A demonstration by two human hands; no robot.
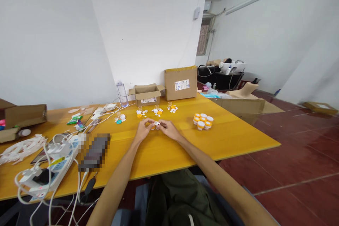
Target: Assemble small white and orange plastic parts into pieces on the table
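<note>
Near the middle of the table, my left hand point(143, 130) and my right hand point(169, 130) meet with bent fingers. Between their fingertips is a small white piece with dark holes point(157, 123), pinched from both sides. Something orange and something clear show just under it, partly hidden by the fingers. Beyond the hands lie small groups of parts: white and orange pieces with clear cups point(156, 107), and a teal ring point(119, 121) beside white pieces. To the right of my right hand stands a cluster of white-lidded small jars with orange bands point(203, 121).
At the back stand an open cardboard box point(147, 96), a closed carton point(181, 84) and a clear bottle point(122, 94). On the left are a power strip point(59, 167) with tangled cables, a pixelated dark object point(95, 152) and another open box point(25, 118). The table point(238, 136) ends at right.
</note>
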